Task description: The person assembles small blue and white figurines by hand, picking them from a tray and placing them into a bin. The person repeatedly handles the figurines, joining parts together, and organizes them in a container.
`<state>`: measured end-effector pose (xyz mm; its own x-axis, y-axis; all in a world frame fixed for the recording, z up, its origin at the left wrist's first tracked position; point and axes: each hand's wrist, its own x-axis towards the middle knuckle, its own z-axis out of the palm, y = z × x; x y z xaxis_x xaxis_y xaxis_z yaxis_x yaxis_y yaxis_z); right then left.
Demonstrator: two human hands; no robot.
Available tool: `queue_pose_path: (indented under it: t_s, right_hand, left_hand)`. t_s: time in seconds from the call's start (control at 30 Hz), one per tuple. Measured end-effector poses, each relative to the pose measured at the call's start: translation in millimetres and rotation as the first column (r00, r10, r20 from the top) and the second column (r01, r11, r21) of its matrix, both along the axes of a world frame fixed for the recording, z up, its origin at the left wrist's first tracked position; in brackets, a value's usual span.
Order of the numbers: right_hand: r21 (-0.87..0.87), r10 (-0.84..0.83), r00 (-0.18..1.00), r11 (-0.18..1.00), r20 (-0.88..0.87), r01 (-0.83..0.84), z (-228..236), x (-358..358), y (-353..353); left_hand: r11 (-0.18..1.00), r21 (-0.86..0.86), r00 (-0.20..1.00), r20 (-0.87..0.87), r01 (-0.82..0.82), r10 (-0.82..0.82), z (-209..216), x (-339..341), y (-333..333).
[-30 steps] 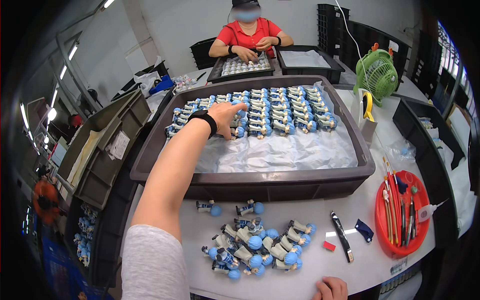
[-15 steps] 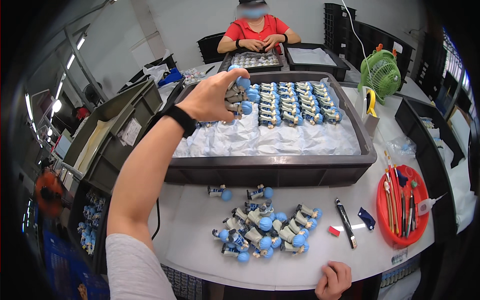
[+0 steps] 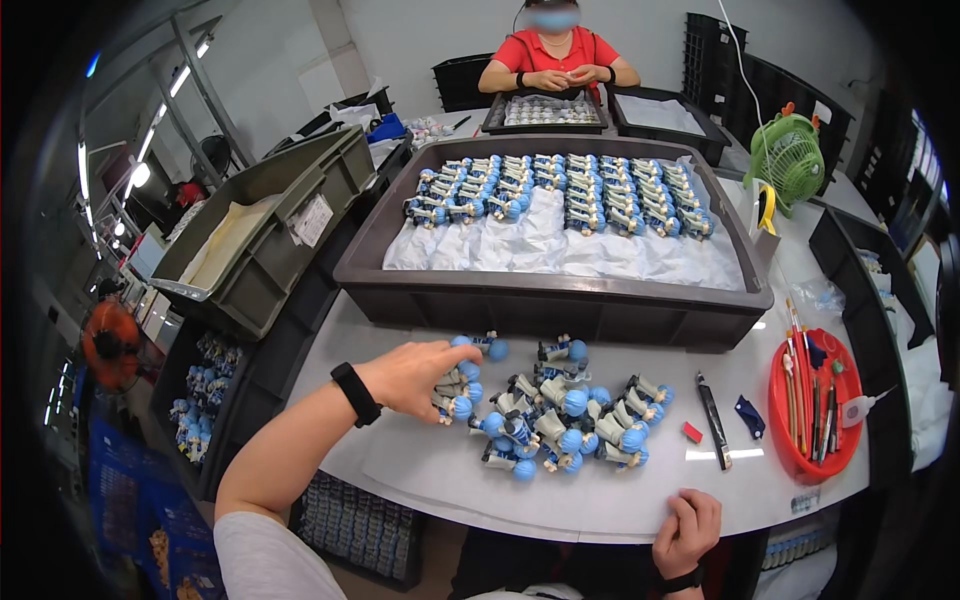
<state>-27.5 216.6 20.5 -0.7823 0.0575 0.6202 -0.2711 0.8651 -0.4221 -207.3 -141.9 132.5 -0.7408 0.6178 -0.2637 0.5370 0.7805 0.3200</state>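
White tabletop [image 3: 600, 505] carries dark-grey rectangular plastic tray [image 3: 550, 310]; loose pile of small blue-haired plastic figurines [image 3: 560, 420] in front. Right hand [image 3: 688, 530] curled near table edge, can't tell if holding anything. Left hand [image 3: 410, 378] gripping figurine bunch [image 3: 461, 408], just left of pile.

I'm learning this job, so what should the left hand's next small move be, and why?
Probably ease the left hand open to release its blue-haired figurines: it grips several right beside the loose figurine pile on the white tabletop.
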Motion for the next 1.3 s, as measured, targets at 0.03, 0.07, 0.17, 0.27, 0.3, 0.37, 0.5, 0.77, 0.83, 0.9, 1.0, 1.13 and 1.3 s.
queue_pose_path:
  t_s: [0.03,0.07,0.17,0.27,0.3,0.37,0.5,0.77,0.83,0.9,1.0,1.13,1.3]
  right_hand:
    - [-0.003,0.002,1.000,1.000,0.002,-0.002,0,0,0]
    - [-0.008,0.006,1.000,1.000,0.005,-0.006,1,0,0]
    - [-0.007,0.006,1.000,1.000,0.005,-0.006,0,-1,1]
    - [0.006,-0.005,1.000,1.000,0.016,0.005,-1,-1,1]
    - [0.003,0.001,1.000,1.000,0.021,-0.001,0,-1,1]
    - [0.051,-0.010,1.000,0.999,0.006,0.010,9,-1,4]
    - [0.047,0.002,1.000,0.999,0.007,-0.002,11,-2,5]
    - [0.067,0.045,0.999,0.997,0.023,-0.046,8,-4,8]
    - [0.074,0.030,0.999,0.997,0.040,-0.033,9,-4,10]
    - [0.072,0.025,0.998,0.997,0.052,-0.029,7,-5,11]
    - [0.065,0.050,0.997,0.996,0.059,-0.053,4,-5,14]
    - [0.076,0.052,0.996,0.995,0.079,-0.058,4,-5,15]
    - [0.072,0.045,0.998,0.996,0.046,-0.049,4,-4,14]
  left_hand:
    - [1.000,-0.006,0.999,0.030,-0.020,0.020,-4,-1,-1]
    - [0.999,-0.014,0.997,0.061,-0.042,0.043,-6,-2,-2]
    - [0.994,-0.082,0.997,0.019,-0.070,0.072,4,-4,3]
    - [0.989,-0.149,0.993,-0.118,-0.024,0.006,42,-8,18]
    - [0.998,0.040,0.982,-0.184,0.047,-0.039,51,-16,16]
    - [0.967,0.254,0.999,-0.017,-0.027,0.032,84,-40,36]
    - [0.971,0.201,0.936,-0.348,0.130,-0.053,104,-117,46]
    - [0.949,-0.293,0.956,-0.292,-0.113,0.023,32,-271,47]
    - [0.906,-0.408,0.961,-0.277,-0.115,-0.003,25,-282,65]
    - [0.858,-0.497,0.962,-0.271,-0.126,-0.016,19,-290,75]
    - [0.819,-0.560,0.968,-0.249,-0.125,-0.022,20,-287,81]
    - [0.811,-0.560,0.956,-0.293,-0.172,0.000,16,-283,82]
    - [0.871,-0.454,0.937,-0.348,-0.189,0.023,13,-273,70]
